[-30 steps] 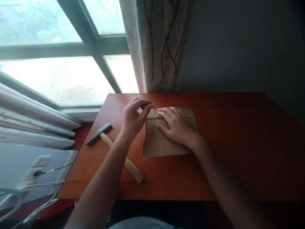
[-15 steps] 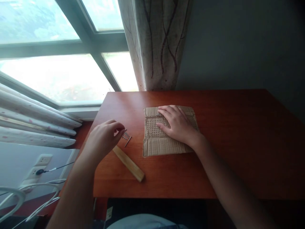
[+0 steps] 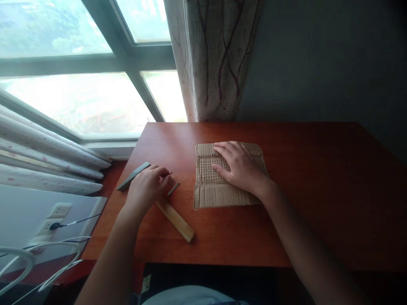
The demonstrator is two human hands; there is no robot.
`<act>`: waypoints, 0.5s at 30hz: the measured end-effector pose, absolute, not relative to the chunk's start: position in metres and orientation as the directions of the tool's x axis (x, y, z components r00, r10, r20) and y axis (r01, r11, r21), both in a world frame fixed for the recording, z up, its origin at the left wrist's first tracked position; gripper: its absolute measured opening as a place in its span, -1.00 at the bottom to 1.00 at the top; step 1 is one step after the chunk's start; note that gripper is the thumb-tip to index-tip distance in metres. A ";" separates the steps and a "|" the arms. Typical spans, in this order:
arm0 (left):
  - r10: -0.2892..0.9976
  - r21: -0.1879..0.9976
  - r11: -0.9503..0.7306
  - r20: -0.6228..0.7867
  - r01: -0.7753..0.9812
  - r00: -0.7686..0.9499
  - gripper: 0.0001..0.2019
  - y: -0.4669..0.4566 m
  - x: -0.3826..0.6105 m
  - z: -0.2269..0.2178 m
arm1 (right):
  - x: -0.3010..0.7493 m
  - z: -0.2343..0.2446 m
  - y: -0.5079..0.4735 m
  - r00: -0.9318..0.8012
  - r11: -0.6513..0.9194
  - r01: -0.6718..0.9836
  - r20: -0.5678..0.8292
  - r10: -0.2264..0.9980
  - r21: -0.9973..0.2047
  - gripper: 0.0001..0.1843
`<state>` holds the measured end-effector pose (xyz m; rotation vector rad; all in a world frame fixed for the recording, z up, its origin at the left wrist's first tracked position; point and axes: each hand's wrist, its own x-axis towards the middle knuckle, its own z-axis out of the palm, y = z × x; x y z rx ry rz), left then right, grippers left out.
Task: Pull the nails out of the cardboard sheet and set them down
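My left hand (image 3: 148,182) is closed in a pinch at the left of the table. A nail (image 3: 171,172) sticks out slightly from its fingertips. Just right of those fingers, a few more nails (image 3: 173,189) lie on the wood. Below my left hand is a hammer, with its wooden handle (image 3: 176,220) pointing toward me and its grey head (image 3: 131,178) showing at the far side; my hand hides where they join. My right hand (image 3: 238,165) rests with fingers spread on a cardboard sheet (image 3: 219,195) that has rows of small holes, covering much of its right half.
The reddish-brown wooden table (image 3: 318,190) extends to the right. A window (image 3: 79,97) and a patterned curtain (image 3: 219,59) stand behind it. At lower left are a wall socket (image 3: 55,218) with a plug and white cables (image 3: 60,267).
My left hand has shifted a little to the right and lower in view, and the hammer's grey head now shows behind it. My right hand stays on the cardboard. The whole view has moved slightly.
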<state>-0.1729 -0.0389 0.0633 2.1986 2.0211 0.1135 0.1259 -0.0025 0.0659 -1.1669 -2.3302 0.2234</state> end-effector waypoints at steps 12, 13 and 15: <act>0.992 0.278 -0.121 0.014 0.953 0.122 -0.73 -0.041 -0.166 0.067 | 0.126 0.066 -0.002 -0.498 0.615 0.703 0.371 0.784 -0.357 -0.54; 0.991 0.293 -0.131 0.017 0.947 0.132 -0.73 -0.042 -0.165 0.068 | 0.126 0.066 -0.002 -0.498 0.616 0.703 0.372 0.783 -0.356 -0.54; 0.988 0.326 -0.153 0.038 0.933 0.148 -0.74 -0.043 -0.162 0.069 | 0.126 0.066 -0.002 -0.497 0.616 0.702 0.374 0.783 -0.358 -0.54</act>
